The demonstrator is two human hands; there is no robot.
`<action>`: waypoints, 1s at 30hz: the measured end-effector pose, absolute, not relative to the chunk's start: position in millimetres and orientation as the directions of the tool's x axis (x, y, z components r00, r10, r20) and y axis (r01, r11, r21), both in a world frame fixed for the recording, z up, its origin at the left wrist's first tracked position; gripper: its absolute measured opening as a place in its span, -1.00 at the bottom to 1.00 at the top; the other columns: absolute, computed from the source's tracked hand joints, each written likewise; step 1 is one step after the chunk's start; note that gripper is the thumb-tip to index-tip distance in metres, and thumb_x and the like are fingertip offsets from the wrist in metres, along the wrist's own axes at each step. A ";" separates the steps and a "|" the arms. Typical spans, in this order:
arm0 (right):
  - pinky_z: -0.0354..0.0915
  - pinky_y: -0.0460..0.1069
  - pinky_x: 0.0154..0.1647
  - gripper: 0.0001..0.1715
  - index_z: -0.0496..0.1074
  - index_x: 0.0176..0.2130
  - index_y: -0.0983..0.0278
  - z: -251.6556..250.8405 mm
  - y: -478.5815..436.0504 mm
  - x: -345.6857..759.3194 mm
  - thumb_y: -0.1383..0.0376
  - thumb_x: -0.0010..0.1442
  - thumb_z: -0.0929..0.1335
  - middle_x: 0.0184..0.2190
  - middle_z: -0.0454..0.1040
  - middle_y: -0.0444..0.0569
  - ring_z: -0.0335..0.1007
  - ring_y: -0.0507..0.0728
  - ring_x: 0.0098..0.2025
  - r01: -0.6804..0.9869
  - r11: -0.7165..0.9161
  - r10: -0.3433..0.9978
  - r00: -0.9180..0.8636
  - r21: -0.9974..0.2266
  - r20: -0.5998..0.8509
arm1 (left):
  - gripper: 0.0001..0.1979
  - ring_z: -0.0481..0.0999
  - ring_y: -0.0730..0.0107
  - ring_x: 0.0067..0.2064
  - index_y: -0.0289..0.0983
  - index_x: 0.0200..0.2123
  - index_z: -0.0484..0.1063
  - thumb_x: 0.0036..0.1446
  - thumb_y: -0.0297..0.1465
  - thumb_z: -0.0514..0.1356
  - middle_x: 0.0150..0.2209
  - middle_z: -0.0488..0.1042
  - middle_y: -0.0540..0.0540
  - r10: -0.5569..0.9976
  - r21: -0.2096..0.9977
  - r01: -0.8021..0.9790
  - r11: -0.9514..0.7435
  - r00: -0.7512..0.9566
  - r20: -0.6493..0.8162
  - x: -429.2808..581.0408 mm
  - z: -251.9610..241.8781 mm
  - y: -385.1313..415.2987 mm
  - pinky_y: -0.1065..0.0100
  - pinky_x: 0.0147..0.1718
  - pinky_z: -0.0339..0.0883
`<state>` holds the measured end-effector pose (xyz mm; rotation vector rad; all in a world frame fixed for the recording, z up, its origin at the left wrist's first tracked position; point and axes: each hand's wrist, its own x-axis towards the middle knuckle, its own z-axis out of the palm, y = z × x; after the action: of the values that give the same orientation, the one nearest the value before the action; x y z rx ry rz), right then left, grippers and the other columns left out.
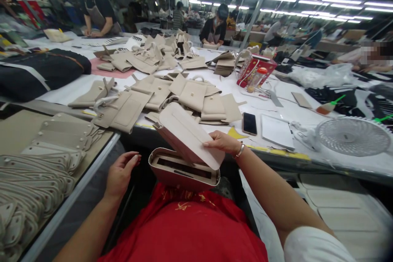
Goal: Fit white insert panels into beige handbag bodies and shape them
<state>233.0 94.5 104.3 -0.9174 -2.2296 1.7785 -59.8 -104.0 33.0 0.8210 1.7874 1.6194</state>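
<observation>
A beige handbag [184, 177] rests on my lap against the red apron, its mouth facing up and a dark strip showing inside. My right hand [223, 142] is closed on the pale flap [187, 131] of this bag, thumb on top, and holds it raised and tilted over the opening. Left of the bag, apart from it, my left hand [123, 172] hovers with loosely curled fingers and nothing visible in them. Just beyond the flap, several similar beige bags [193, 93] lie heaped on the white worktable.
Stacked beige straps [33, 180] fill a board at the left. A phone [249, 123], a notepad [277, 131] and a round fan [353, 136] lie at the table's right. A black bundle [43, 71] sits at the far left. Co-workers [214, 28] work across the table.
</observation>
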 end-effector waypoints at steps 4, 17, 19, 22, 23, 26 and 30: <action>0.23 -0.12 -0.40 -0.54 0.49 -0.36 0.36 101.0 93.5 248.9 0.01 -0.07 0.41 -0.47 0.46 -0.14 0.33 0.03 -0.45 0.336 0.086 0.588 -0.777 -0.938 -0.225 | -0.69 0.48 0.35 -0.25 -0.27 -0.23 0.43 -0.03 -0.21 0.23 -0.32 0.49 -0.06 0.784 0.995 0.071 0.071 -0.621 -0.011 -56.3 32.3 -101.2 0.34 -0.21 0.36; 0.24 -0.12 -0.41 -0.53 0.50 -0.34 0.39 104.1 81.0 241.7 0.03 -0.09 0.42 -0.49 0.46 -0.12 0.34 0.03 -0.46 0.347 0.078 0.426 -0.859 -0.934 -0.284 | -0.71 0.47 0.40 -0.29 -0.27 -0.27 0.44 -0.06 -0.23 0.26 -0.35 0.48 -0.04 0.762 0.998 0.037 0.042 -0.647 -0.008 -53.0 30.3 -103.6 0.39 -0.26 0.37; 0.22 -0.14 -0.42 -0.54 0.50 -0.36 0.39 110.7 80.3 250.2 0.02 -0.07 0.41 -0.49 0.45 -0.12 0.33 0.03 -0.45 0.360 0.131 0.404 -0.870 -0.924 -0.282 | -0.71 0.47 0.42 -0.29 -0.26 -0.27 0.44 -0.06 -0.24 0.26 -0.35 0.48 -0.03 0.753 0.999 0.017 0.037 -0.657 -0.017 -55.1 27.4 -105.0 0.40 -0.26 0.37; 0.18 -0.15 -0.45 -0.53 0.49 -0.36 0.39 112.7 79.5 259.2 0.01 -0.05 0.40 -0.50 0.43 -0.13 0.30 0.01 -0.45 0.400 0.196 0.401 -0.866 -0.895 -0.299 | -0.71 0.48 0.42 -0.30 -0.27 -0.27 0.44 -0.07 -0.24 0.26 -0.36 0.49 -0.03 0.749 1.000 -0.004 0.029 -0.662 -0.024 -55.3 22.7 -103.7 0.40 -0.26 0.37; 0.18 -0.15 -0.45 -0.52 0.48 -0.36 0.39 110.6 79.2 259.4 0.00 -0.05 0.39 -0.50 0.42 -0.13 0.29 0.01 -0.45 0.411 0.213 0.404 -0.863 -0.886 -0.303 | -0.71 0.48 0.41 -0.30 -0.27 -0.28 0.44 -0.07 -0.24 0.27 -0.36 0.49 -0.03 0.751 1.000 -0.009 0.027 -0.660 -0.027 -54.4 21.5 -102.3 0.39 -0.25 0.37; 0.17 -0.14 -0.44 -0.48 0.48 -0.34 0.39 99.1 77.8 249.6 -0.03 -0.05 0.38 -0.48 0.41 -0.14 0.27 0.01 -0.44 0.425 0.269 0.400 -0.866 -0.864 -0.301 | -0.70 0.48 0.39 -0.30 -0.29 -0.28 0.44 -0.08 -0.24 0.26 -0.36 0.48 -0.05 0.756 1.000 -0.016 0.026 -0.654 -0.030 -49.5 21.1 -96.8 0.35 -0.24 0.37; 0.15 -0.14 -0.45 -0.44 0.49 -0.36 0.38 87.7 76.6 229.1 -0.08 -0.06 0.36 -0.52 0.37 -0.16 0.23 0.00 -0.46 0.433 0.364 0.348 -0.885 -0.824 -0.311 | -0.68 0.47 0.36 -0.29 -0.31 -0.26 0.42 -0.05 -0.22 0.24 -0.35 0.48 -0.07 0.756 0.999 0.013 0.029 -0.654 -0.013 -43.6 27.4 -90.0 0.32 -0.22 0.36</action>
<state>229.1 76.6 87.7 -0.7638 -2.6624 1.6514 -43.6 -90.0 27.4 0.7826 1.7423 1.6816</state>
